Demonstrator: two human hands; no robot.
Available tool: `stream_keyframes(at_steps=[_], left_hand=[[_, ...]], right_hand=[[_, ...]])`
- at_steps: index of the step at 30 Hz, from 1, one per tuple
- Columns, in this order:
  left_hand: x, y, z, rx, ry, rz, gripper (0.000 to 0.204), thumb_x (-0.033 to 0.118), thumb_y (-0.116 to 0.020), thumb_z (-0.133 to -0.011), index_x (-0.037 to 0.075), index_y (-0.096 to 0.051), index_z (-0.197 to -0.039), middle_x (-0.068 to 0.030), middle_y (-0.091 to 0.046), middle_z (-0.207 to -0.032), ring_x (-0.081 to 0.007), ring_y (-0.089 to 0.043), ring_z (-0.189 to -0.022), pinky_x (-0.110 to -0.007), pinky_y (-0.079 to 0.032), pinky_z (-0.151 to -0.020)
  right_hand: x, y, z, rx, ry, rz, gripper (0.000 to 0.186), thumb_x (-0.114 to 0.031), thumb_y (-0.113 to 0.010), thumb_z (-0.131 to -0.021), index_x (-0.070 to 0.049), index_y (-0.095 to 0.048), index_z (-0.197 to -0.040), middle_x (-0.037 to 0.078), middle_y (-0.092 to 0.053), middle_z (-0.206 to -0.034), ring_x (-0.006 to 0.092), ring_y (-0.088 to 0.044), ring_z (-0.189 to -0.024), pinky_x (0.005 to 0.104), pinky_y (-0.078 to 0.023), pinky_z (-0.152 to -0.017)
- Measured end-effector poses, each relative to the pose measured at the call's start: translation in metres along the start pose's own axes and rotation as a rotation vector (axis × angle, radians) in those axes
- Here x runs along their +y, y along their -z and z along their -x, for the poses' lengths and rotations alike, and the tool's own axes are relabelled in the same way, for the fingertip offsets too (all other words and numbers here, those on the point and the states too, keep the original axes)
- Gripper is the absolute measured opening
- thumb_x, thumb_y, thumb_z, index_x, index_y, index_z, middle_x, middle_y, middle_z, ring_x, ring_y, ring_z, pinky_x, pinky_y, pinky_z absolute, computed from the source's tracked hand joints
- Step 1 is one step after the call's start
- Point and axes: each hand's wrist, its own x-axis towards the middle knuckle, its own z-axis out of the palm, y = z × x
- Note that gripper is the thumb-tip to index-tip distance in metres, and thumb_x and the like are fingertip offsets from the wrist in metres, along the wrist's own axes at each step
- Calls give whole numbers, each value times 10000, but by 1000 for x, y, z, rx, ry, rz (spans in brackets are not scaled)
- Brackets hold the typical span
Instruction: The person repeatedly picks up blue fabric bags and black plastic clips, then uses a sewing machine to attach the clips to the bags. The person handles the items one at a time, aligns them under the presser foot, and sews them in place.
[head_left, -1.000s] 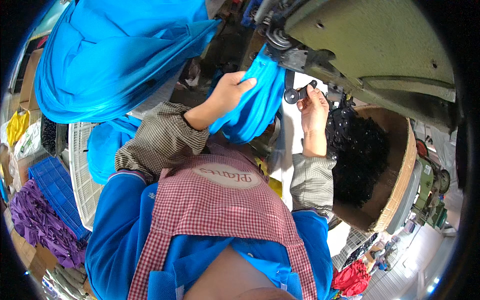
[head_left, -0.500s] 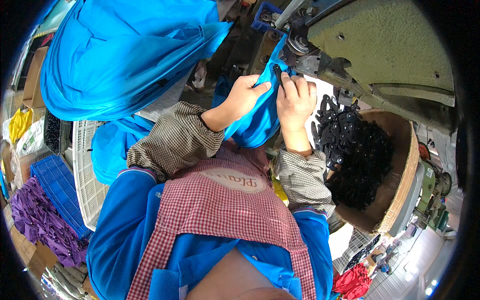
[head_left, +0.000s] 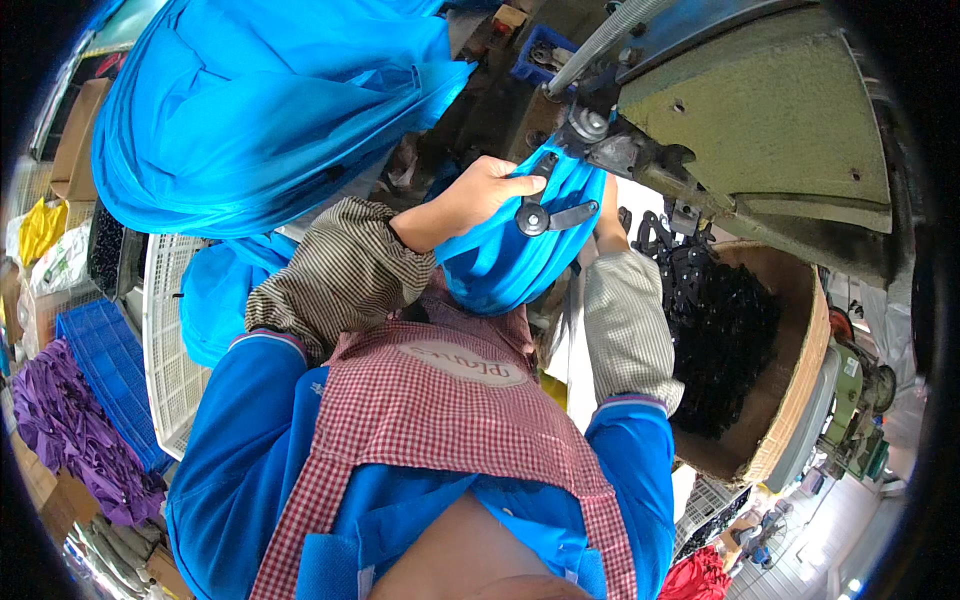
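My left hand (head_left: 482,195) is closed on blue fabric (head_left: 505,270), its thumb at a black jointed piece with a round metal-centred disc (head_left: 533,219) lying on the fabric's face. The fabric's top reaches the metal head (head_left: 588,128) of the machine. My right hand (head_left: 607,215) is mostly behind the fabric, just below that head, with its fingers hidden.
Blue fabric piles (head_left: 260,120) lie upper left, above a white plastic basket (head_left: 165,330). A cardboard box (head_left: 800,390) of black pieces stands right, beneath the green machine body (head_left: 760,140). A small blue bin (head_left: 535,62) sits behind. Purple fabric (head_left: 85,435) is far left.
My right hand brought the black piece left onto the fabric's face, then moved right and behind the fabric. The black piece now shows there beside my left thumb.
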Motion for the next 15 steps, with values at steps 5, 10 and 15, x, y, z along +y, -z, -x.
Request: stream_keyframes(at_steps=[5,10,15], left_hand=[[9,7,-2,-71,-26,-135,218,164,-559,-842,-24,-615,-937,-35,-622,-845,-78,-566,-743,-221,-454,-671],[21,8,3,-277,32,-78,263,161,-584,-811,-15,-583,-1006,-18,-607,-871,-86,-547,-749,-237,-444,-700],[-4,-3,48,-473,135,-444,412,192,-640,-740,-52,-531,-1054,-55,-587,-941,-118,-518,-882,-268,-408,-809]], right_hand=[[43,-33,-12,-16,59,42,167,-124,-537,-799,22,-617,-778,76,-623,-715,143,-560,-658,268,-441,-623],[49,-37,-5,40,63,85,148,-114,-561,-791,19,-623,-773,60,-623,-709,127,-558,-652,249,-441,-622],[36,-46,-15,159,62,196,130,-105,-585,-783,16,-629,-767,43,-623,-703,110,-557,-645,231,-442,-622]])
